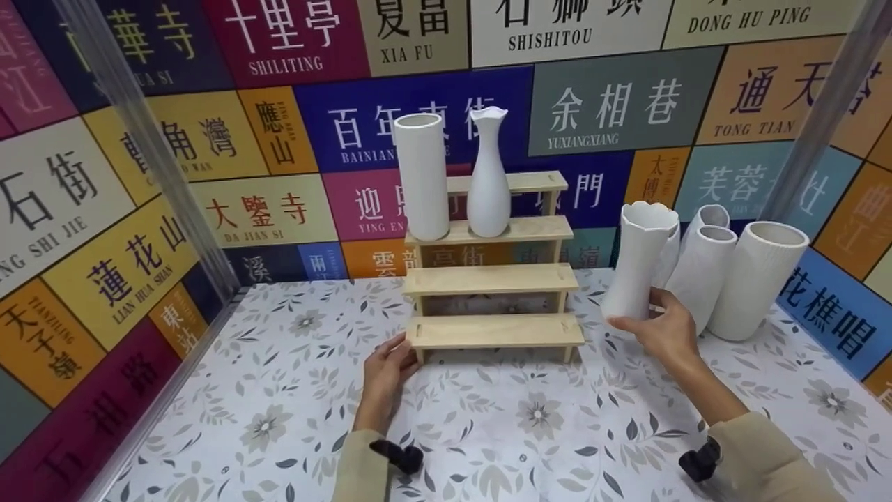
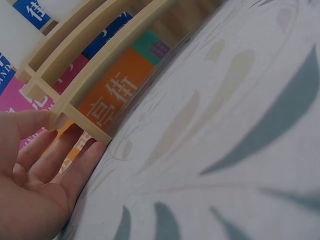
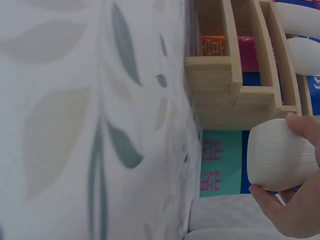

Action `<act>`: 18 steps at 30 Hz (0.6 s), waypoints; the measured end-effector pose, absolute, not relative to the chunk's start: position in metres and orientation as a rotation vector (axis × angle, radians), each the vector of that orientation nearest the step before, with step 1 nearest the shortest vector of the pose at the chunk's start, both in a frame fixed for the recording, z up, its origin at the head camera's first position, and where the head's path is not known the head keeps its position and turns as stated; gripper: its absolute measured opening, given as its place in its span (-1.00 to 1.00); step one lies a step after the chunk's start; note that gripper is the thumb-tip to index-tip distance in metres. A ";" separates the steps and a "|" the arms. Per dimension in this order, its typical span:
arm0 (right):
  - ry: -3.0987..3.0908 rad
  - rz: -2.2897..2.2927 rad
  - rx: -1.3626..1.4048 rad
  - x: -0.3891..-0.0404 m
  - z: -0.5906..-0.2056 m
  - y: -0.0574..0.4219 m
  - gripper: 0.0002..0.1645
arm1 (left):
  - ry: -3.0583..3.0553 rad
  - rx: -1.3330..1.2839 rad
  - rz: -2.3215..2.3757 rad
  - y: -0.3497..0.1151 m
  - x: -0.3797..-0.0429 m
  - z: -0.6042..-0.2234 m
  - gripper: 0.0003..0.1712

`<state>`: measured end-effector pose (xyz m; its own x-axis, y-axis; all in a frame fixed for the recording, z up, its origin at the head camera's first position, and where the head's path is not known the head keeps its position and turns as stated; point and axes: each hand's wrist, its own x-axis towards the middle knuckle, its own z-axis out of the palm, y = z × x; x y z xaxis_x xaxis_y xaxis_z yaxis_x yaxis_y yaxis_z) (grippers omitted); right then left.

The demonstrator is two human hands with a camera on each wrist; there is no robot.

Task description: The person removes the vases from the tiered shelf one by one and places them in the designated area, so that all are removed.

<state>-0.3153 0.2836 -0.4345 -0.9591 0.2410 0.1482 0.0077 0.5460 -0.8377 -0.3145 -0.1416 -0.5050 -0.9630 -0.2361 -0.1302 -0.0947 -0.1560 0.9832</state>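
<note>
Panels in many colours, lettered with Chinese characters and romanised names, cover the wall (image 1: 620, 104) at the far side, and a white cloth with grey flowers and leaves covers the surface (image 1: 300, 390). A clear upright post (image 1: 150, 139) stands at the left and another (image 1: 812, 122) at the right.

The person's left forearm reaches in from the near edge, and the left hand (image 1: 385, 376) holds the near left corner of the wooden stand (image 1: 495, 331), its thumb against the end of the lowest step and its fingers bent about the leg below. The right forearm slants in from the near right; the right hand (image 1: 667, 329) grips the scalloped vase (image 1: 641, 261) low down, thumb on the near side and fingers around the right. That vase is upright and raised off the surface, to the right of the stand. Both arms wear beige sleeves (image 1: 773, 460), each with a black device (image 1: 700, 460) at the wrist.

The one stand has four steps. Two white vases stand side by side on the second step from the top: a straight cylinder (image 1: 422, 178) on the left and a slender-necked bottle vase (image 1: 489, 181) on the right. At least three more white vases cluster at the far right, the rightmost a ribbed one (image 1: 759, 286); overlap makes an exact count uncertain.
</note>
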 end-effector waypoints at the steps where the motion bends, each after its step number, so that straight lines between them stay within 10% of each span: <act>1: -2.548 1.373 -0.219 -0.315 -0.437 0.286 0.24 | -1.975 0.384 -2.288 -0.141 -0.314 -0.505 -0.50; 18: -2.663 1.422 -0.256 -0.325 -0.461 0.300 0.29 | -2.006 0.399 -2.277 -0.143 -0.316 -0.506 -0.52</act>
<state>-0.3247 0.3001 -0.4610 -0.9794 0.2009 0.0192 0.0958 0.5465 -0.8320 -0.3158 -0.1428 -0.5058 -0.9628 -0.2309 -0.1406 -0.1104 -0.1392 0.9841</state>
